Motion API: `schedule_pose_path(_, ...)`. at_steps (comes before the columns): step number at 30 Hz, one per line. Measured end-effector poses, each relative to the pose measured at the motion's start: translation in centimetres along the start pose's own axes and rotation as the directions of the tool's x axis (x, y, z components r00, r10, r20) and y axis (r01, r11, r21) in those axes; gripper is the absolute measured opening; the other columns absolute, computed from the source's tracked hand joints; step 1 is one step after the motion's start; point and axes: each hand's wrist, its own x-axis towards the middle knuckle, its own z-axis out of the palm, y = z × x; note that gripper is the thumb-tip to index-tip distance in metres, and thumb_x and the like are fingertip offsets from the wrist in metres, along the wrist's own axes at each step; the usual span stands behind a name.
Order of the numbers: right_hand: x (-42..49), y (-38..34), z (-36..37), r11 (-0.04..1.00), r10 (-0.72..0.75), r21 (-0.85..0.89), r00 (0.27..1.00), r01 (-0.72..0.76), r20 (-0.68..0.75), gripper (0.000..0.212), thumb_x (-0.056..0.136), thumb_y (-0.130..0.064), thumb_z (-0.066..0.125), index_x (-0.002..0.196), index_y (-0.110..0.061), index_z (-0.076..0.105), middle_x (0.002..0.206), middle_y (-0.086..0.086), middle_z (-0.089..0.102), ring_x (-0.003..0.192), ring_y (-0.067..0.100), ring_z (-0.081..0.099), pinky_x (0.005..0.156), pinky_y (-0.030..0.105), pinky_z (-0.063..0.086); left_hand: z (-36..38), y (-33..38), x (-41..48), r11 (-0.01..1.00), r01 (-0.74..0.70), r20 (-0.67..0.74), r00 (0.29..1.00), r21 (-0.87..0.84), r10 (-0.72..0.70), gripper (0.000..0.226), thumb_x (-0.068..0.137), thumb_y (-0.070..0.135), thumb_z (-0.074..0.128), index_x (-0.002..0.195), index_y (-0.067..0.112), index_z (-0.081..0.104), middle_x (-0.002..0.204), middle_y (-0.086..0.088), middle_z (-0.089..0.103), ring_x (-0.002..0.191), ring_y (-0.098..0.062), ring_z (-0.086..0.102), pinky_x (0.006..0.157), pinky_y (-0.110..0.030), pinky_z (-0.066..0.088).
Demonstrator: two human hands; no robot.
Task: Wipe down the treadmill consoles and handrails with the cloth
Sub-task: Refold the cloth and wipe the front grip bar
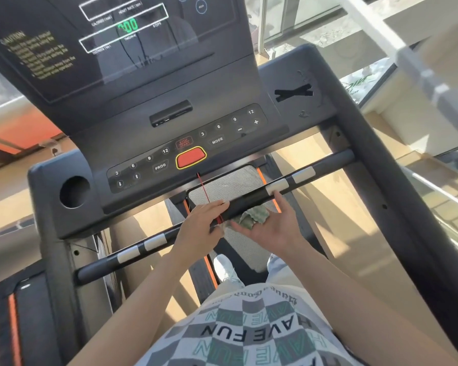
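The screen (122, 48) stands far and left, with the button panel (185, 151) nearer, below it. A stop button (191, 158) sits at the panel's near middle, and a cord (203, 186) hangs from there down across the handrail (328, 165). A cup hole (74, 191) lies left of the panel. The handrail runs from near left to far right. The left hand (198, 225) lies on its middle; the right hand (273, 228) is just right, below it, with the cloth (251, 216) on the palm, touching the bar. The belt (228, 186) lies beneath, with a shoe (224, 268) on it nearer the person

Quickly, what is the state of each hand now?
Left hand: open, fingers laid flat over the handrail.
Right hand: open, palm up, carrying the green cloth under the handrail.
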Motion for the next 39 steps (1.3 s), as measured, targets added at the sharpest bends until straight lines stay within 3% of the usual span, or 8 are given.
schedule_pose_path(11, -4.1, -10.5, -1.3, 0.950, -0.296, 0.067, 0.949, 0.304, -0.110, 0.073, 0.089, -0.049, 0.063, 0.142, -0.004, 0.043, 0.139, 0.031, 0.052, 0.129, 0.054, 0.048, 0.106, 0.073, 0.033, 0.7, 1.6, 0.3, 0.998, 0.064, -0.106, 0.992, -0.011, -0.065, 0.048, 0.088, 0.011, 0.068, 0.135, 0.024, 0.063, 0.133, 0.009, 0.063, 0.122, -0.013, 0.054, 0.109, -0.039, 0.047)
schedule_pose_path(15, -5.3, -13.2, -0.8, 0.915, -0.378, 0.118, 0.922, 0.387, -0.088, 0.070, 0.089, -0.047, 0.064, 0.141, -0.003, 0.048, 0.134, 0.029, 0.058, 0.125, 0.049, 0.055, 0.109, 0.063, 0.037, 0.9, 2.0, 0.3, 0.997, 0.070, -0.151, 0.986, -0.020, -0.072, 0.046, 0.087, 0.009, 0.070, 0.131, 0.021, 0.065, 0.128, 0.007, 0.066, 0.114, -0.009, 0.053, 0.101, -0.029, 0.043)
schedule_pose_path(21, -4.9, -11.5, -0.8, 0.924, -0.362, 0.118, 0.931, 0.364, -0.039, 0.064, 0.091, -0.044, 0.060, 0.142, -0.007, 0.048, 0.139, 0.025, 0.056, 0.129, 0.046, 0.052, 0.112, 0.061, 0.032, 1.3, 2.0, 0.4, 0.997, 0.065, -0.205, 0.976, -0.035, -0.071, 0.043, 0.085, 0.008, 0.073, 0.126, 0.019, 0.067, 0.120, 0.006, 0.068, 0.107, -0.006, 0.052, 0.103, -0.041, 0.051)
schedule_pose_path(26, -4.1, -7.4, -1.1, 0.967, -0.252, -0.040, 0.967, 0.251, -0.027, 0.061, 0.097, -0.050, 0.046, 0.139, -0.005, 0.050, 0.134, 0.026, 0.060, 0.129, 0.046, 0.053, 0.116, 0.061, 0.026, 1.5, 1.5, 0.2, 0.999, 0.021, -0.191, 0.981, -0.025, -0.025, 0.046, 0.084, 0.013, 0.070, 0.129, 0.020, 0.066, 0.125, 0.005, 0.068, 0.114, -0.016, 0.060, 0.102, -0.050, 0.052)
schedule_pose_path(31, -3.2, -2.9, -0.6, 0.950, -0.100, -0.298, 0.995, 0.094, -0.004, 0.065, 0.101, -0.050, 0.041, 0.144, 0.000, 0.044, 0.150, 0.025, 0.046, 0.141, 0.042, 0.041, 0.119, 0.058, 0.024, 1.9, -0.1, -0.6, 1.000, -0.007, -0.089, 0.996, -0.007, 0.006, 0.057, 0.089, 0.019, 0.063, 0.145, 0.024, 0.055, 0.151, 0.006, 0.051, 0.143, -0.019, 0.043, 0.119, -0.050, 0.035)
schedule_pose_path(34, -2.9, -0.8, -0.1, 0.864, -0.061, -0.501, 0.998, 0.042, -0.022, 0.048, 0.100, -0.039, 0.051, 0.133, -0.005, 0.055, 0.139, 0.022, 0.057, 0.132, 0.038, 0.052, 0.114, 0.055, 0.036, 2.1, -0.6, -1.8, 0.996, -0.080, -0.179, 0.981, -0.049, 0.070, 0.045, 0.092, 0.022, 0.061, 0.137, 0.025, 0.063, 0.145, 0.010, 0.055, 0.140, -0.012, 0.044, 0.119, -0.041, 0.033)
schedule_pose_path(37, -3.2, 0.6, 0.6, 0.720, -0.022, -0.693, 0.998, -0.023, -0.057, 0.039, 0.094, -0.033, 0.058, 0.122, -0.005, 0.059, 0.121, 0.016, 0.064, 0.111, 0.029, 0.065, 0.096, 0.044, 0.055, 1.8, -0.5, -3.3, 0.985, -0.108, -0.285, 0.956, -0.131, 0.068, 0.036, 0.096, 0.032, 0.055, 0.128, 0.024, 0.069, 0.129, 0.019, 0.061, 0.126, 0.001, 0.050, 0.110, -0.029, 0.041)
schedule_pose_path(39, -3.1, 1.4, 1.2, 0.639, -0.004, -0.767, 0.997, -0.057, -0.077, 0.037, 0.096, -0.025, 0.055, 0.125, -0.003, 0.062, 0.113, 0.013, 0.068, 0.101, 0.024, 0.069, 0.085, 0.037, 0.058, 1.5, -0.8, -4.1, 0.964, -0.064, -0.237, 0.971, -0.257, 0.001, 0.035, 0.097, 0.036, 0.057, 0.129, 0.028, 0.067, 0.128, 0.019, 0.063, 0.120, -0.001, 0.057, 0.102, -0.029, 0.049)
